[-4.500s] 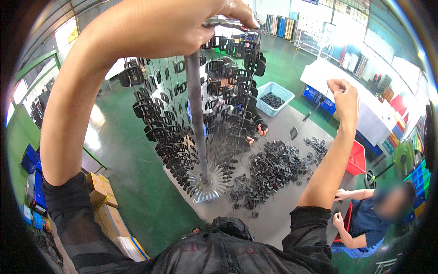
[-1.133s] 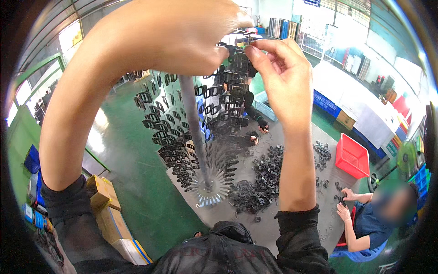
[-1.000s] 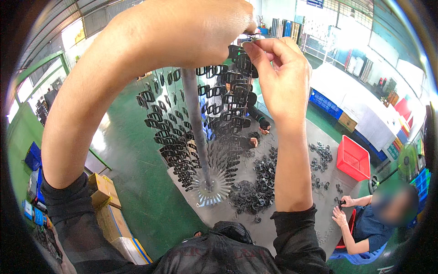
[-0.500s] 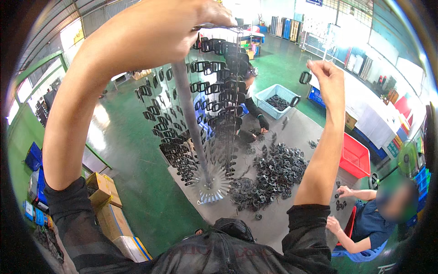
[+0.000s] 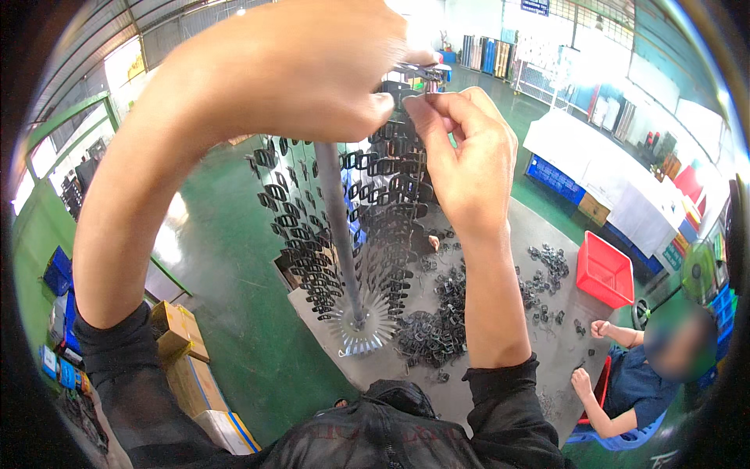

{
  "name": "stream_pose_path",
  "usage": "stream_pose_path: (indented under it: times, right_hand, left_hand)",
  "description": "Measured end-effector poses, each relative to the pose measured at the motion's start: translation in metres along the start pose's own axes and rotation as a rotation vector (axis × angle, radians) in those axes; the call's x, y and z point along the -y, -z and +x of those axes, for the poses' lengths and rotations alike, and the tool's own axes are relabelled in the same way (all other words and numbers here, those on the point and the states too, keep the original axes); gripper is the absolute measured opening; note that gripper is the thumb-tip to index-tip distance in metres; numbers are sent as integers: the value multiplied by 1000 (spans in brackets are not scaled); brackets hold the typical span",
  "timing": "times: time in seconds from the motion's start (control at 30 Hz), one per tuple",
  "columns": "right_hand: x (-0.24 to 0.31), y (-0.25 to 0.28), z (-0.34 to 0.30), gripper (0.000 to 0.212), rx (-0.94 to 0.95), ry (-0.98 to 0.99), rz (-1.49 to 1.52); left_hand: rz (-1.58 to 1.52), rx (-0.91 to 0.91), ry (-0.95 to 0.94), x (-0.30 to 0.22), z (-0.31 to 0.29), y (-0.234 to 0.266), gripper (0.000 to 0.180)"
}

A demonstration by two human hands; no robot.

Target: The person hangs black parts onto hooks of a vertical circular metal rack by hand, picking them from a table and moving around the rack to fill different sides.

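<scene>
A tall rack with a grey central pole (image 5: 341, 227) stands in front of me, on a round slotted metal base (image 5: 357, 327). Many small black buckle-like frames (image 5: 275, 191) hang in columns around the pole. My left hand (image 5: 344, 74) reaches across the rack's top, thumb and fingers closed around its upper part, though the palm side is hidden. At the rack's upper right, my right hand (image 5: 473, 152) pinches with thumb and forefinger beside the hanging frames. Whatever lies between those fingertips is too small to make out. Loose black frames (image 5: 433, 332) lie heaped beside the base.
The rack stands on a grey table (image 5: 562, 344), with a red plastic basket (image 5: 605, 270) at its right side. A seated co-worker in dark blue (image 5: 629, 383) handles small pieces at right. Cardboard boxes (image 5: 183, 328) are stacked at left. Behind the rack, another person's hand (image 5: 433, 244) shows partly.
My right hand has moved left from open air to the rack's upper edge. My left hand has shifted right and lower over the top. The red basket shows more fully.
</scene>
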State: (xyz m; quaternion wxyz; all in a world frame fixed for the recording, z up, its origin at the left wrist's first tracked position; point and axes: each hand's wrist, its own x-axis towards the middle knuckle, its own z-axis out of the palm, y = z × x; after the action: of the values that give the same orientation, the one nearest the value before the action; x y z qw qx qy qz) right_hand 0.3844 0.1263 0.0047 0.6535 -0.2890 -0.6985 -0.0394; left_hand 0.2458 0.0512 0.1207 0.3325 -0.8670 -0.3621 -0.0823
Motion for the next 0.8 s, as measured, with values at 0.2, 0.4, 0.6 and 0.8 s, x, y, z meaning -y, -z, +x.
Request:
stream_pose_path:
  times: [0.2, 0.4, 0.6, 0.8]
  right_hand:
    - [-13, -8, 9, 12, 119, -170, 342]
    - [-35, 5, 11, 15, 230, -205, 720]
    - [-67, 35, 0, 18, 139, -294, 856]
    - [-137, 81, 18, 32, 262, -312, -188]
  left_hand:
    - [-95, 288, 144, -14, 12, 27, 28]
    - [15, 201, 40, -11, 8, 16, 25]
    - [9, 443, 299, -10, 30, 14, 33]
    - [-221, 166, 268, 0, 3, 7, 42]
